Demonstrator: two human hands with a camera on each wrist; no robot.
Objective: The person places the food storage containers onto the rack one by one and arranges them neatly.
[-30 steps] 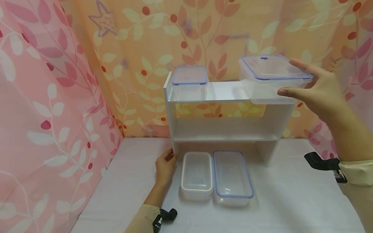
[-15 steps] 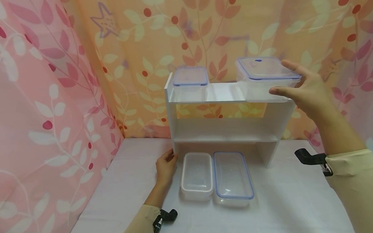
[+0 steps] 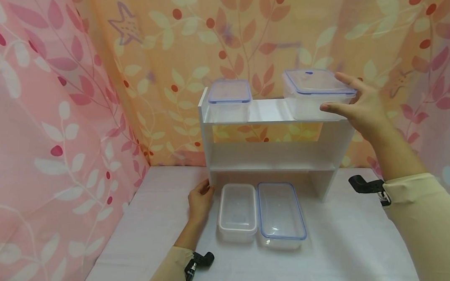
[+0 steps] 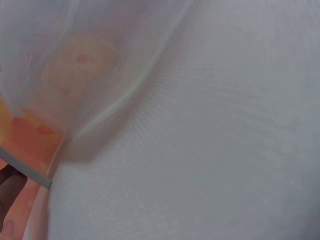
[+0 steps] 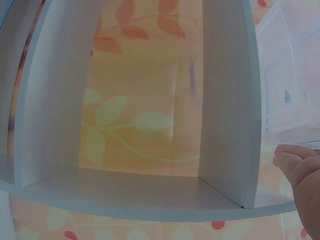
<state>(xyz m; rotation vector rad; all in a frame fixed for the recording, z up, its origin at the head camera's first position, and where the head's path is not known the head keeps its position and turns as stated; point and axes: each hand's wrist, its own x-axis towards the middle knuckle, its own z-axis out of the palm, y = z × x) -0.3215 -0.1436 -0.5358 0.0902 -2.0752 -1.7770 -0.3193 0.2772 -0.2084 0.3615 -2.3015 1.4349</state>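
A white two-tier shelf stands on the table. My right hand holds a large clear food container with a blue-rimmed lid by its right end, thumb along the front, fingers over the lid's far corner. This container sits at the right of the top board; whether its base fully touches is hard to tell. In the right wrist view, the thumb shows beside the container. Low at the shelf's left side, my left hand grips the foot of the side panel, its fingertips partly hidden.
A smaller blue-lidded container sits at the top board's left end. In front of the shelf, a white-rimmed container and a blue-rimmed one lie side by side on the white tablecloth. Patterned curtains hang close behind.
My right hand has moved the large container left and slightly down onto the top board's right part. The left hand stays at the shelf's foot.
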